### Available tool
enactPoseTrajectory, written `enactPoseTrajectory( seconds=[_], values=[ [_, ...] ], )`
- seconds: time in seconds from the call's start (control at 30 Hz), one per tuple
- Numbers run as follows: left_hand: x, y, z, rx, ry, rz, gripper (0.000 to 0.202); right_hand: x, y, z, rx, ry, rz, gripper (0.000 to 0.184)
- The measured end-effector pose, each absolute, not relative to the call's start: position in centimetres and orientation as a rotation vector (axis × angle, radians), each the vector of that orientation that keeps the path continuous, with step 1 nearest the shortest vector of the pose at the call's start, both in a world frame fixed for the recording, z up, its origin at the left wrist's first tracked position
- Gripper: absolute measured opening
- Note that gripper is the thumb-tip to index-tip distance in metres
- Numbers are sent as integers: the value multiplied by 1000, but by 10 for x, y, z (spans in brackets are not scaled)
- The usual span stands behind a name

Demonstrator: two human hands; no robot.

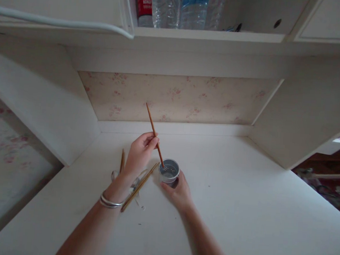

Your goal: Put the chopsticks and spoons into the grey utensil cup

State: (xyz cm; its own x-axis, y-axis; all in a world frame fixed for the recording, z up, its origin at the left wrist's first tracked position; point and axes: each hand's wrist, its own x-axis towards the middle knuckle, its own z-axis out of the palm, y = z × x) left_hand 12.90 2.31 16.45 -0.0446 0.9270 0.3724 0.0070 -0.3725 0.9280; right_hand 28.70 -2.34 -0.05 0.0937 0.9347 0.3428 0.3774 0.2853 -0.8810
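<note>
Pinched between the fingers of my left hand (141, 152) is a thin reddish-brown stick, probably a chopstick (150, 120), tilted with its lower end inside a small round cup (168, 179). Small pale bits show in the cup's grey interior, close to the stick's tip. My right hand (180, 191) is closed around the cup's lower right side, its thumb at the front. Beneath and beside my left forearm lie several yellowish sticks (140, 187) and some clear or whitish scraps (139, 177), partly hidden by my wrist.
The white desktop (241, 194) has side panels at left and right and a flower-patterned back wall (186, 99). An overhead shelf (211, 36) holds several plastic bottles (166, 8). A white cable (64, 19) hangs along the shelf's left part.
</note>
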Motion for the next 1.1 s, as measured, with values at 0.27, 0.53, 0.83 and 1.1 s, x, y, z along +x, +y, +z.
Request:
enactPoseTrajectory(
  seconds=[0.27, 0.53, 0.83, 1.1],
  values=[
    [159, 41, 82, 1566, 1231, 1284, 26, 290, -26, 9, -1308, -1534, 624, 66],
    [156, 32, 75, 1575, 1320, 1205, 33, 289, -23, 6, -1294, -1539, 604, 66],
    [160, 35, 71, 1678, 1354, 1209, 28, 289, -25, 8, -1303, -1532, 628, 66],
    [160, 36, 70, 1557, 1319, 1167, 25, 288, -24, 7, -1310, -1518, 639, 69]
  ],
)
